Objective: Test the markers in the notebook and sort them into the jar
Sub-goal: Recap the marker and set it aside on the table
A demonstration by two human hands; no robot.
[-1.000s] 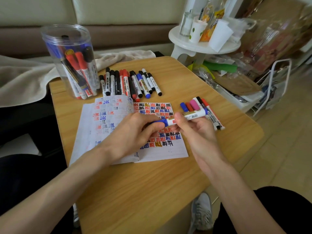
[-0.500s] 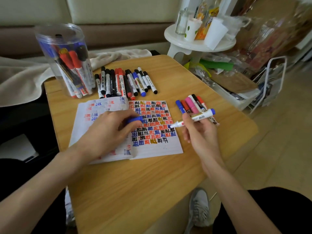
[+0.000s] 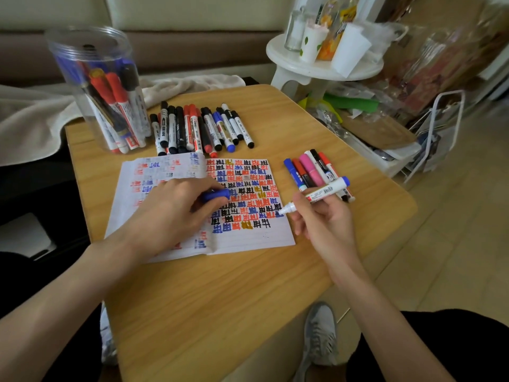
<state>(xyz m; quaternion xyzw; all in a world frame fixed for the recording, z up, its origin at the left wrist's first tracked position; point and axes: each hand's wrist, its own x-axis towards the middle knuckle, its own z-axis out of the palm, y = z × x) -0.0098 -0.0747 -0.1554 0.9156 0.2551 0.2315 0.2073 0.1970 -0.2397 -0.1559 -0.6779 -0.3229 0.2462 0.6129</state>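
An open notebook (image 3: 248,238) lies on the wooden table (image 3: 220,299), its right page filled with red, blue and black marks. My right hand (image 3: 325,224) grips an uncapped white marker (image 3: 319,195) with a blue end, its tip touching the page's right edge. My left hand (image 3: 176,213) rests on the notebook and holds the blue cap (image 3: 216,194). A clear plastic jar (image 3: 102,92) with several markers stands at the table's back left. A row of several markers (image 3: 201,130) lies behind the notebook. A smaller group of markers (image 3: 311,169) lies right of the notebook.
A white round stool (image 3: 325,67) with cups and bottles stands behind the table's right corner. Plastic bags, a tray and a white wire rack (image 3: 440,133) clutter the floor to the right. A beige cloth (image 3: 33,114) lies left of the jar. My shoe (image 3: 319,334) is below the table edge.
The blue cap came off the marker into my left hand, which settled on the notebook. My right hand lowered the marker until its tip reached the page.
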